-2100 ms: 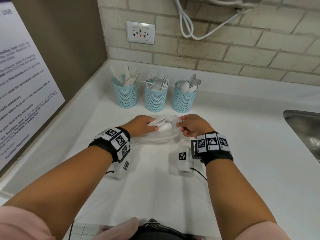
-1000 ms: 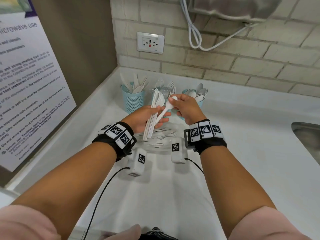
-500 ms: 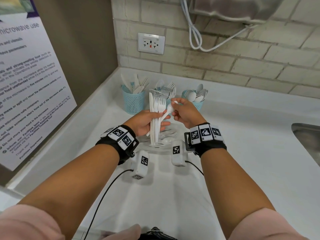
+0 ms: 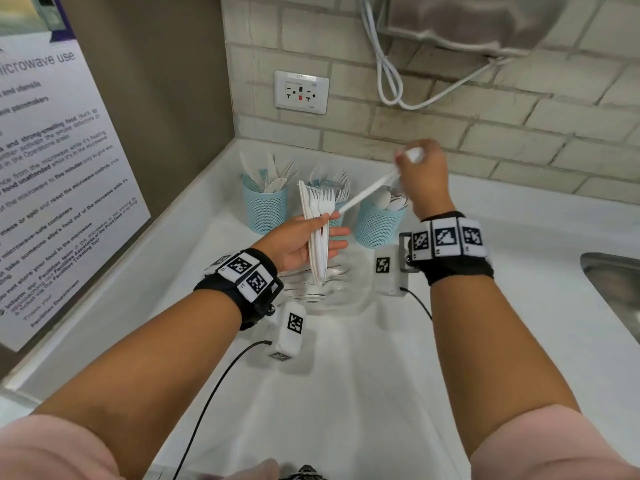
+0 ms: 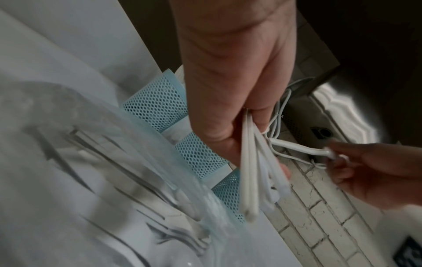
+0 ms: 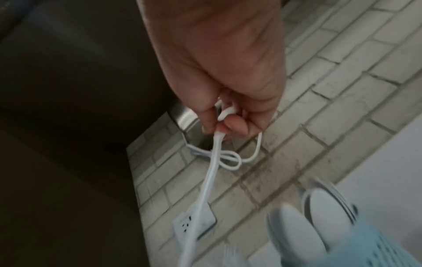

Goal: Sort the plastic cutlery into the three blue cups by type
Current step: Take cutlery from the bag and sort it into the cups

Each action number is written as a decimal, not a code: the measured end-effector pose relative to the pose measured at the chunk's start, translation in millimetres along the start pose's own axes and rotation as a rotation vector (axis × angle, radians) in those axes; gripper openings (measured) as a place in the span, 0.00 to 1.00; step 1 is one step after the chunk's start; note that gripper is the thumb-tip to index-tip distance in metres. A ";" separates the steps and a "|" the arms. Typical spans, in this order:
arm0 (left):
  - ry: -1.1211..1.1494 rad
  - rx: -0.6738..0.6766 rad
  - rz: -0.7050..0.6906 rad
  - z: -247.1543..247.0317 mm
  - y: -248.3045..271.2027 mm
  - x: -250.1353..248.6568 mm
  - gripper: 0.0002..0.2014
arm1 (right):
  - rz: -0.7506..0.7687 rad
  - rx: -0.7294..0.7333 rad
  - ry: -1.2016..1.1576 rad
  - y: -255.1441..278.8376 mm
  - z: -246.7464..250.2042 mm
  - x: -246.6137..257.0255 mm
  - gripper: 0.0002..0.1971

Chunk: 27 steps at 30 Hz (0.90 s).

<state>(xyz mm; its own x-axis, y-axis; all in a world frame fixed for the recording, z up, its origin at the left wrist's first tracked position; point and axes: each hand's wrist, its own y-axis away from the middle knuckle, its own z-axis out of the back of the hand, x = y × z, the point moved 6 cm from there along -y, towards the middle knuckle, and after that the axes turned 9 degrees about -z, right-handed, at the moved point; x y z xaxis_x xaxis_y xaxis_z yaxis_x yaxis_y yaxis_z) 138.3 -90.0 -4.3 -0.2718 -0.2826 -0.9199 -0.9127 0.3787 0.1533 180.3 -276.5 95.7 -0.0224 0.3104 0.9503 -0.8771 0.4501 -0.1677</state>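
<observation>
**Now the spoon goes to the right cup**

Overhead, the right hand (image 4: 420, 178) pinches a spoon (image 4: 367, 192) by its bowl above the spoon cup (image 4: 377, 223); best to swing the handle down and drop it in. The left hand (image 4: 298, 244) grips a bundle of forks and knives (image 4: 318, 230) upright. Two more blue cups stand along the white counter (image 4: 346, 375), below a brick wall (image 4: 519, 133).

Left wrist: curled fingers (image 5: 219, 144) clamp the bundle's handles above a clear bag (image 5: 114, 162).

Right wrist: thumb and fingers (image 6: 230, 124) close on the bowl; the handle hangs toward the outlet (image 6: 194, 222).
</observation>
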 end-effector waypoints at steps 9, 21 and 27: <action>0.006 -0.034 0.011 2.1 -1.4 3.6 0.15 | 0.191 -0.273 0.224 -22.1 25.2 5.1 0.13; -0.009 -0.024 0.033 7.4 -4.4 8.8 0.14 | 0.071 0.103 0.834 -35.4 -26.6 -57.0 0.18; 0.071 -0.096 0.063 13.4 -7.8 11.3 0.13 | 0.088 0.053 0.841 -38.6 -29.7 -44.6 0.17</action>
<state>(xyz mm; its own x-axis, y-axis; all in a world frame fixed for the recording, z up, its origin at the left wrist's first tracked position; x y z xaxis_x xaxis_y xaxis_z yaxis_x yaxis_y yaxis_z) 146.4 -84.4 -20.8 -0.3476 -0.3233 -0.8801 -0.9170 0.3129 0.2472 229.4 -282.9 51.9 0.2544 0.8715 0.4192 -0.9107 0.3618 -0.1995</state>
